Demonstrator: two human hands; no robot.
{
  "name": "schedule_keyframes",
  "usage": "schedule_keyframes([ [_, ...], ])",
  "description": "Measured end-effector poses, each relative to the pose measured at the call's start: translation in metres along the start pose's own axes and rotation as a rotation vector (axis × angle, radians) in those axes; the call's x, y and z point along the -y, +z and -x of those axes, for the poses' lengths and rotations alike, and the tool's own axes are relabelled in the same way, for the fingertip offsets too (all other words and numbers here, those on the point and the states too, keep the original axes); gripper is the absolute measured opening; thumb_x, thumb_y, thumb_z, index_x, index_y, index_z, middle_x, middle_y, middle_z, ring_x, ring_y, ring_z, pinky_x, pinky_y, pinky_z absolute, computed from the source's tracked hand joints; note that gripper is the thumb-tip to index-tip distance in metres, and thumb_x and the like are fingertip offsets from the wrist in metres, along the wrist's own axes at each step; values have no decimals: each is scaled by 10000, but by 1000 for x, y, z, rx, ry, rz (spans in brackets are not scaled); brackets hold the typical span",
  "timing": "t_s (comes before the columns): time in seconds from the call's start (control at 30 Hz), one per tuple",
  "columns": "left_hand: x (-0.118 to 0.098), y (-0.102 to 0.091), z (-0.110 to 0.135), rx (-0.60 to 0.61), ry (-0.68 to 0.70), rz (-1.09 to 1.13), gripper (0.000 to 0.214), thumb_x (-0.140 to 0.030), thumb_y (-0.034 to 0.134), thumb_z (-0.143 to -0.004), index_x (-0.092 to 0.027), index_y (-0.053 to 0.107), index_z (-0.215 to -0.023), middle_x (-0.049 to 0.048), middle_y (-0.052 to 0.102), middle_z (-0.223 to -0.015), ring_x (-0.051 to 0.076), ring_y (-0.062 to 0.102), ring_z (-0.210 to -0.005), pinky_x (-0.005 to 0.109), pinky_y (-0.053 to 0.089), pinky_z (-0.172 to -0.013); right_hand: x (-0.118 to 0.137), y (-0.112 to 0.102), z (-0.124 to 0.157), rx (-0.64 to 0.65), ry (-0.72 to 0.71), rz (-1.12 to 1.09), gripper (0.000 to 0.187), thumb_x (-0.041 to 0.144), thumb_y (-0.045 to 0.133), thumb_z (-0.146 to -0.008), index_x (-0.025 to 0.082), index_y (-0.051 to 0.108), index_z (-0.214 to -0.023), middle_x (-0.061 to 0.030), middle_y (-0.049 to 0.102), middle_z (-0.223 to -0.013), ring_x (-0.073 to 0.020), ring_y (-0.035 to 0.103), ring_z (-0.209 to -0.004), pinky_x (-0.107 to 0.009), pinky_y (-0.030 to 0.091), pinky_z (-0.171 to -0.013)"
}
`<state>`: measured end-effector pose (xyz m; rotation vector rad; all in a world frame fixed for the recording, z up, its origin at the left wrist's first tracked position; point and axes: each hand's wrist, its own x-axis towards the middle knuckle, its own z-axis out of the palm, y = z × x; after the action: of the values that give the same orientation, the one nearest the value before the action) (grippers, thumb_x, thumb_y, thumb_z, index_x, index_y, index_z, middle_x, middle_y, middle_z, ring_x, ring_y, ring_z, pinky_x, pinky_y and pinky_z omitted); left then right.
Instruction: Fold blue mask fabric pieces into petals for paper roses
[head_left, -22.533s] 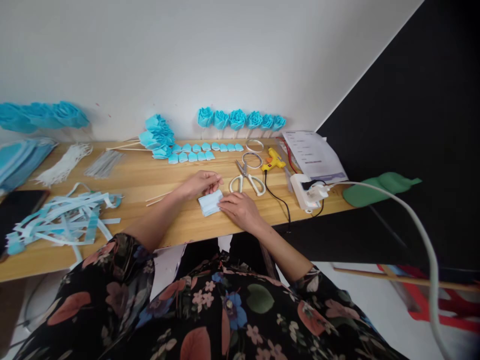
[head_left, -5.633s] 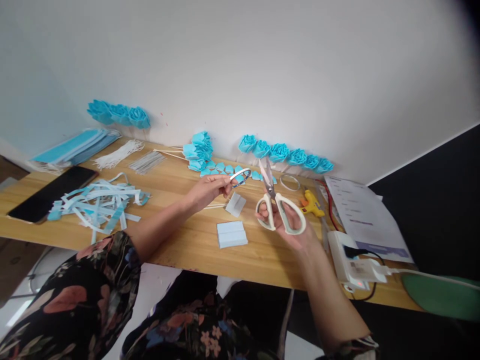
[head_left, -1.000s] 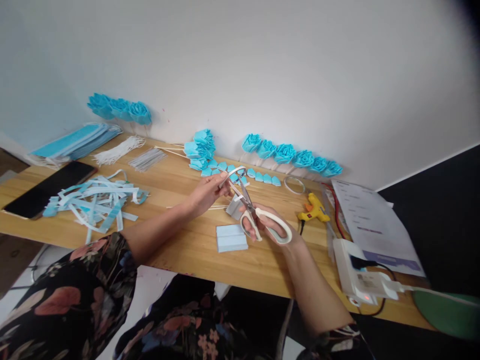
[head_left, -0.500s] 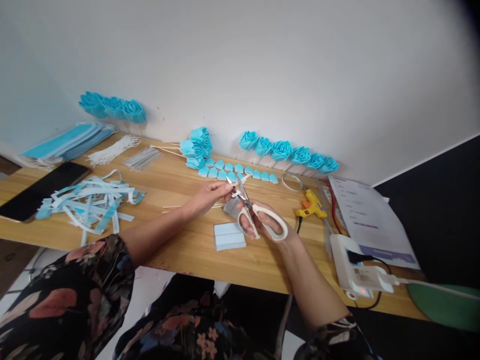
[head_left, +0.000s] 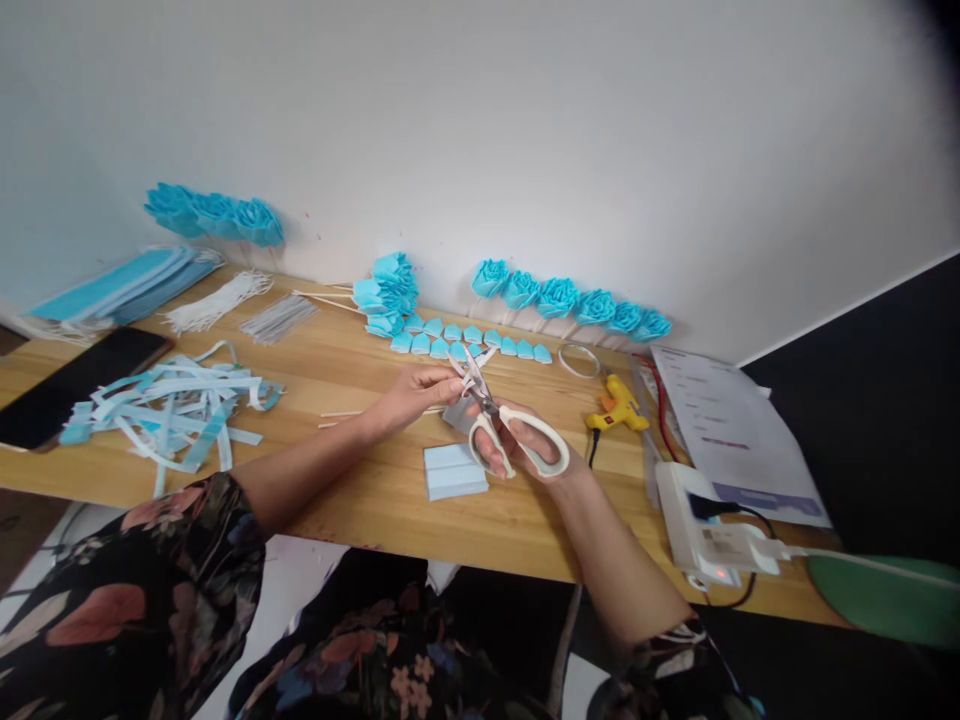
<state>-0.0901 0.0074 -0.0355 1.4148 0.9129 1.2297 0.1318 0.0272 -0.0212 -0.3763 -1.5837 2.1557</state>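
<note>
My right hand (head_left: 525, 450) is wrapped through the white handles of a pair of scissors (head_left: 501, 425), blades pointing up and away over the wooden table (head_left: 360, 500). My left hand (head_left: 416, 392) pinches a thin white strip (head_left: 480, 358) right at the blades. A small grey-white piece (head_left: 455, 414) sits under the hands. A folded light-blue stack (head_left: 453, 470) lies flat just in front of them.
Blue paper roses (head_left: 570, 300) and small blue petals (head_left: 465, 340) line the wall. Cut blue strips (head_left: 169, 405) and a dark phone (head_left: 67, 385) lie left. A yellow glue gun (head_left: 619, 405), wire ring (head_left: 574, 362), papers (head_left: 720, 430) and white power strip (head_left: 697, 525) sit right.
The scissors came from held high and open down to the strip in my left hand. The wire ring is no longer in my left hand; a thin strip is pinched there.
</note>
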Motion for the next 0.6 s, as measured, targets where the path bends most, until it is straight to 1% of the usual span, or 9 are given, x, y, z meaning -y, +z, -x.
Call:
schedule_keyframes([
  [0.1, -2, 0, 1, 17, 11, 3, 427, -532, 614, -879, -162, 614, -667, 20, 550, -704, 154, 494, -712, 279, 375, -698, -2, -1, -1, -8, -1, -5, 502, 563, 596, -908, 160, 589, -1208, 24, 548, -681, -76, 473, -461, -211, 330, -410],
  [0.2, -5, -1, 2, 49, 17, 45, 393, -482, 569, -916, -162, 613, -691, 42, 571, -763, 176, 525, -788, 297, 402, -764, -5, -4, -1, -17, -3, -6, 534, 585, 604, -893, 158, 587, -1213, 32, 543, -670, -64, 437, -427, -206, 336, -393],
  [0.3, -6, -1, 2, 101, 24, 110, 343, -445, 545, -916, -158, 643, -755, 70, 599, -822, 207, 551, -847, 330, 427, -823, -8, -6, -1, -25, -4, 4, 539, 590, 623, -877, 156, 596, -1196, 37, 532, -655, -59, 403, -415, -207, 339, -385],
  [0.43, -8, 0, 2, 144, 75, 201, 320, -427, 542, -893, -150, 699, -865, 103, 651, -916, 247, 580, -937, 368, 435, -896, -7, -4, -2, -18, -17, 3, 550, 592, 636, -868, 156, 599, -1201, 34, 528, -652, -60, 386, -424, -206, 327, -380],
  [0.53, -10, 1, 2, 82, 44, 133, 291, -400, 564, -914, -156, 720, -877, 94, 676, -938, 229, 598, -955, 349, 430, -920, -2, -1, -2, -34, -5, -2, 515, 581, 642, -867, 156, 619, -1157, 30, 527, -673, -53, 381, -432, -200, 317, -378],
  [0.6, -11, 1, 2, 24, 16, 50, 298, -416, 589, -922, -161, 727, -854, 78, 686, -891, 203, 607, -895, 326, 441, -878, 0, 0, -2, -57, 9, 0, 505, 579, 655, -857, 156, 626, -1132, 33, 524, -667, -50, 379, -429, -196, 307, -379],
])
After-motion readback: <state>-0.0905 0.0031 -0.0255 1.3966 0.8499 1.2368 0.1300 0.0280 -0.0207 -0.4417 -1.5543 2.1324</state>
